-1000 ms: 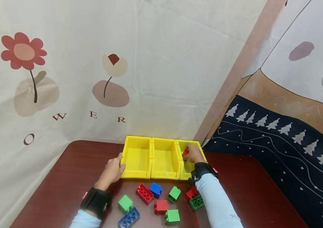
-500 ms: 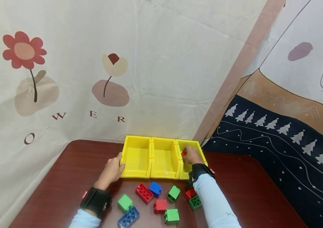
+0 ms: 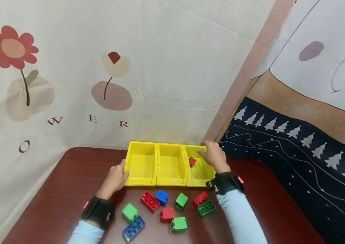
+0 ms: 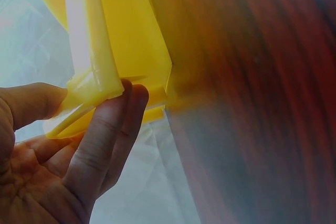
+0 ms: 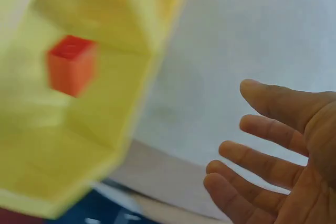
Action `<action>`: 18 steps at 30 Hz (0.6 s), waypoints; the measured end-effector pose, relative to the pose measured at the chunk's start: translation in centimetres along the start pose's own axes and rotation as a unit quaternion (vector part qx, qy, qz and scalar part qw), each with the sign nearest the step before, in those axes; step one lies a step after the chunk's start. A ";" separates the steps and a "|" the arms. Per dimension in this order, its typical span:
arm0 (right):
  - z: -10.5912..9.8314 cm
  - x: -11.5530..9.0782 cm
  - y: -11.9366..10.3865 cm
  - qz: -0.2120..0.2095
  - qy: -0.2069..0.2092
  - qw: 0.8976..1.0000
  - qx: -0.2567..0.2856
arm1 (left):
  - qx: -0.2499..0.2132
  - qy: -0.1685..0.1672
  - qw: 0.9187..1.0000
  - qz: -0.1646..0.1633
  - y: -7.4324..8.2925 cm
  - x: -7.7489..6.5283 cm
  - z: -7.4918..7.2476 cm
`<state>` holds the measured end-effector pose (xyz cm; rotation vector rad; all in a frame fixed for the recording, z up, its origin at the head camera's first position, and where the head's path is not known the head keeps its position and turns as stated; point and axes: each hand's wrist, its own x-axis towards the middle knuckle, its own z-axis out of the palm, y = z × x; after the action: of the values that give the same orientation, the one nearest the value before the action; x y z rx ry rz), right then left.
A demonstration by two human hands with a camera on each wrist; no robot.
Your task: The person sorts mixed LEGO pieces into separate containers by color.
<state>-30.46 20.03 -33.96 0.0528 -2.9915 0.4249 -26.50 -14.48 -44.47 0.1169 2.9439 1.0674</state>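
A yellow three-compartment bin [image 3: 156, 166] stands at the back of the table. My left hand [image 3: 115, 177] grips its left wall, and in the left wrist view the thumb and fingers [image 4: 100, 148] close around the yellow rim [image 4: 89, 72]. One red block [image 3: 192, 162] lies in the right compartment, near its left wall. My right hand [image 3: 214, 156] is at that compartment's right edge, holding nothing. The right wrist view shows its fingers [image 5: 262, 162] spread apart from the bin and the red block [image 5: 72, 66]; whether it touches the rim in the head view, I cannot tell.
Several loose blocks lie in front of the bin: red [image 3: 150, 202], blue [image 3: 161, 197], green [image 3: 181, 201] and a dark blue one [image 3: 133, 229]. A green block [image 3: 206, 208] touches a red one by the right forearm. A printed cloth [image 3: 172, 67] hangs behind the table [image 3: 81, 183].
My right hand has let go of the red block, leaving it in the right compartment, and has moved right and away. The left hand keeps its grip on the bin. The head view has shifted slightly.
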 end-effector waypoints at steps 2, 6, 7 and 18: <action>-1.2 -1.4 -0.5 -0.016 0.029 0.999 -0.001 | 0.000 -0.003 1.000 0.000 -0.1 0.0 0.0; -2.2 -4.3 -1.2 -0.045 0.073 0.996 -0.007 | 0.000 -0.004 1.000 0.005 -0.1 0.1 0.0; -2.2 -5.0 -1.3 -0.051 0.081 0.995 -0.009 | 0.001 -0.004 1.000 0.005 -0.2 0.1 0.0; 2.7 -11.9 -0.9 -0.056 0.054 0.997 0.000 | 0.007 -0.008 1.000 0.016 -0.4 0.2 0.0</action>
<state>-18.95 18.66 -37.70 0.1891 -2.8655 0.4024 -26.74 -14.76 -44.77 0.1713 2.9461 1.0435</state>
